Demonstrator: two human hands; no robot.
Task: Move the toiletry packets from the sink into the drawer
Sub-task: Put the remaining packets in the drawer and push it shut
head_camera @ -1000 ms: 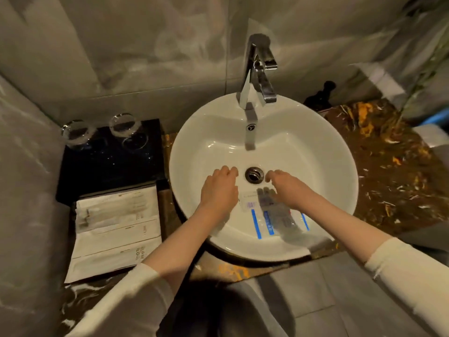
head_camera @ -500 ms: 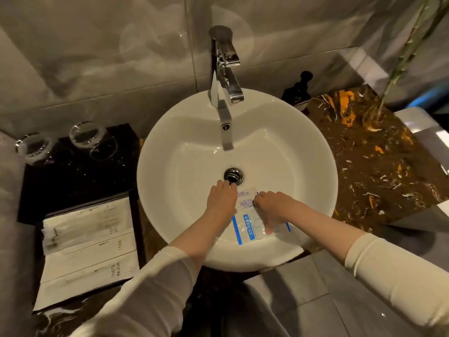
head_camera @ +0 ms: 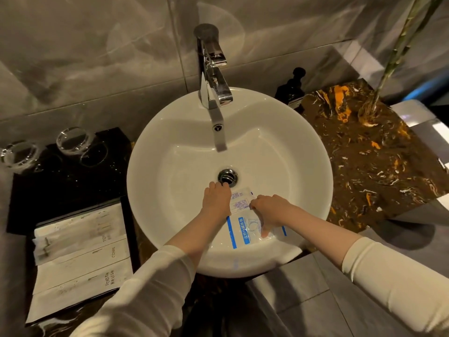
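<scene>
Clear toiletry packets (head_camera: 245,222) with blue stripes and blue print lie flat on the near slope of the round white sink (head_camera: 170,147), just below the drain (head_camera: 228,176). My left hand (head_camera: 217,201) rests palm down on their left edge, fingers curled toward the drain. My right hand (head_camera: 269,210) presses on their right side, its thumb on the lower packet. Whether either hand has a firm hold of a packet is hidden under the palms. No drawer is in view.
A chrome tap (head_camera: 213,76) reaches over the basin. Left of the sink a black tray (head_camera: 73,181) carries two glasses (head_camera: 73,142) and white sachets (head_camera: 80,259) marked comb and toothbrush. A dark bottle (head_camera: 291,88) and brown marble counter (head_camera: 376,161) lie on the right.
Both hands slid from beside the drain down onto the packets, the right one closing in over them. The camera has shifted left, then tilted.
</scene>
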